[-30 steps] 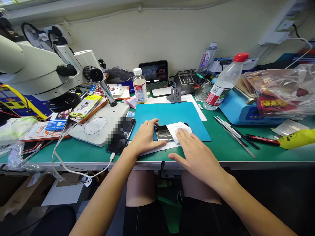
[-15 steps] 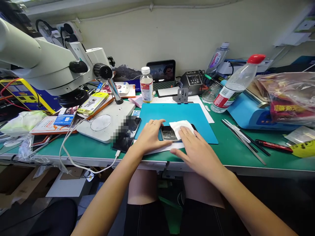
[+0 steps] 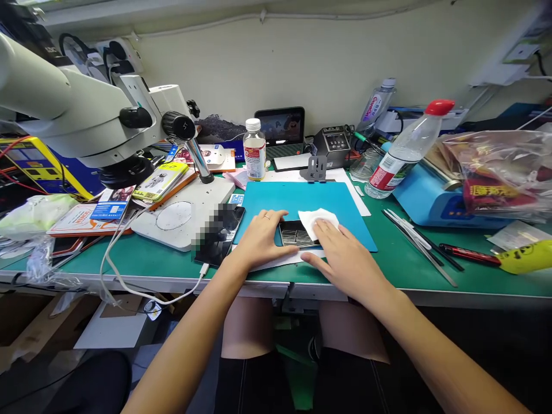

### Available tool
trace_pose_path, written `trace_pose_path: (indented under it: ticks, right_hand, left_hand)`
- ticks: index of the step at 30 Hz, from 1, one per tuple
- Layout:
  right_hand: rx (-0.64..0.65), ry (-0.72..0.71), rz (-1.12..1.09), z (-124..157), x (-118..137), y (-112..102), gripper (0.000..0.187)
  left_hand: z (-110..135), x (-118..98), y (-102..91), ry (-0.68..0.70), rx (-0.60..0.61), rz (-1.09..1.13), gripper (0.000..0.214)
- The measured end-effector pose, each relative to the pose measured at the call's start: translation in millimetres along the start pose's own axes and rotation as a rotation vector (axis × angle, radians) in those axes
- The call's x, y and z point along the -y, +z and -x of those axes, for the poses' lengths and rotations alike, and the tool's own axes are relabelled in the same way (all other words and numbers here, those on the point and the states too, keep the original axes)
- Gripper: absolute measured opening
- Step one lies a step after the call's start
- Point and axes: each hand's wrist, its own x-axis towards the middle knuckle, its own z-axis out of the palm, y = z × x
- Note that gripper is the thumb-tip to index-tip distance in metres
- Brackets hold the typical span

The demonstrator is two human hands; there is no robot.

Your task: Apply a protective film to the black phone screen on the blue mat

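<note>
A dark phone [image 3: 295,233] lies lengthwise on the blue mat [image 3: 297,198], its glossy face up with streaky marks or reflections on it. My left hand [image 3: 265,238] holds the phone's left end between thumb and fingers; a ring is on one finger. My right hand [image 3: 345,253] presses a folded white cloth or tissue [image 3: 313,217] onto the right part of the phone, fingers laid over it and thumb apart. That end of the phone is hidden by cloth and hand. White paper [image 3: 284,260] sticks out under the mat's near edge.
A second black phone [image 3: 222,236], partly pixelated, lies left of the mat near a white cable [image 3: 204,269]. The microscope [image 3: 86,115] overhangs the left. Bottles [image 3: 255,152] and a small screen [image 3: 282,126] stand behind. Tweezers and thin tools [image 3: 418,247] lie to the right.
The cloth under my right hand has slid slightly right along the phone. My left hand keeps its hold. The whole view has shifted a little.
</note>
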Motion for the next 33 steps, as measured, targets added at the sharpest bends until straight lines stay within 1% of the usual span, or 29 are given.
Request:
trace_pose_path:
  ticks: [2, 4, 6, 8, 10, 12, 14, 16, 18, 19, 21, 24, 26, 28, 29, 31, 33]
  right_hand:
    - [0.013, 0.017, 0.010, -15, 6, 4, 0.088]
    - [0.031, -0.008, -0.027, -24, 22, 5, 0.092]
    - [0.040, -0.056, -0.086, -24, 39, 3, 0.093]
    - [0.043, -0.096, -0.131, -15, 47, -3, 0.091]
    - [0.058, -0.116, -0.156, -3, 42, -8, 0.085]
    - [0.067, -0.110, -0.160, 6, 27, -12, 0.078]
    - [0.059, -0.070, -0.140, 7, 12, -12, 0.074]
    - [0.049, -0.023, -0.108, -1, 4, -9, 0.076]
    - [0.051, -0.007, -0.096, -14, 9, -5, 0.081]
    - [0.053, -0.018, -0.104, -19, 15, -3, 0.084]
    - [0.046, -0.068, -0.145, -25, 29, -2, 0.085]
    - [0.034, -0.125, -0.205, -13, 39, -6, 0.080]
    - [0.045, -0.114, -0.220, 1, 34, -9, 0.074]
    - [0.052, -0.076, -0.213, 9, 24, -11, 0.069]
    - [0.048, -0.057, -0.202, 8, 19, -10, 0.067]
    - [0.037, -0.029, -0.168, -1, 15, -8, 0.068]
    - [0.043, -0.031, -0.140, -16, 18, -5, 0.069]
  left_hand:
    - [0, 0, 0.7, 0.007, -0.003, 0.001, 0.068]
    - [0, -1, 1.0, 0.006, -0.006, -0.002, 0.066]
    - [0, -3, 1.0, 0.003, -0.011, -0.015, 0.062]
    - [1, -4, 0.7, 0.022, -0.013, -0.034, 0.058]
    - [1, -4, 0.2, 0.052, -0.014, -0.042, 0.054]
    - [1, -3, -0.4, 0.065, -0.013, -0.038, 0.052]
    - [0, -2, -0.7, 0.057, -0.001, -0.035, 0.056]
    - [0, -2, -0.4, 0.044, 0.011, -0.044, 0.066]
    - [0, -1, 0.5, 0.039, 0.014, -0.056, 0.073]
    - [0, -1, 1.1, 0.041, 0.009, -0.061, 0.073]
    - [1, -1, 1.9, 0.048, 0.004, -0.071, 0.064]
    - [2, -1, 1.5, 0.056, 0.004, -0.087, 0.049]
    - [2, -2, 0.7, 0.062, 0.016, -0.084, 0.046]
    - [1, -2, 0.3, 0.061, 0.024, -0.072, 0.050]
    - [1, -2, 0.5, 0.053, 0.025, -0.068, 0.054]
    - [0, -1, 1.4, 0.031, 0.025, -0.065, 0.065]
    - [1, 0, 2.3, 0.015, 0.022, -0.055, 0.074]
